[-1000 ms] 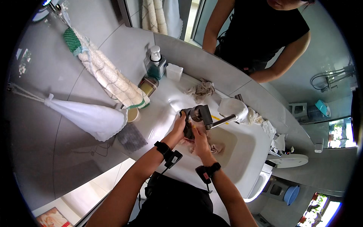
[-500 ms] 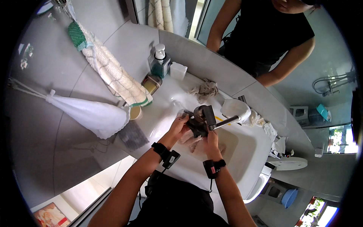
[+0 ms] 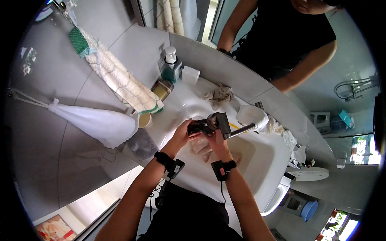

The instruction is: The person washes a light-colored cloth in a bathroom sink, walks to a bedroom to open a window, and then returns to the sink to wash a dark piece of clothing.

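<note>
Both of my hands are over the white washbasin point(image 3: 263, 160), under the swivel head of a dark metal faucet point(image 3: 224, 122). A bunched dark cloth point(image 3: 196, 127), apparently wet, is between them. My left hand point(image 3: 183, 134) grips its left side with the fingers wrapped round it. My right hand point(image 3: 217, 143) presses against it from the lower right, its fingertips partly hidden by the faucet. Beneath the hands, a pale, pinkish-brown wet cloth point(image 3: 201, 145) lies in the basin.
Along the back ledge stand a soap dispenser point(image 3: 171, 66), a white box point(image 3: 190, 75), a crumpled beige cloth point(image 3: 218, 96) and a white bowl point(image 3: 252, 116). A checked towel point(image 3: 120, 80) and a white cloth bag point(image 3: 96, 122) hang at left. A grey cloth point(image 3: 141, 144) drapes over the basin's left edge.
The dark cloth is bunched more tightly and has shifted left, out from under the faucet. My left hand has moved slightly left, and my right hand has also come left, closer to it.
</note>
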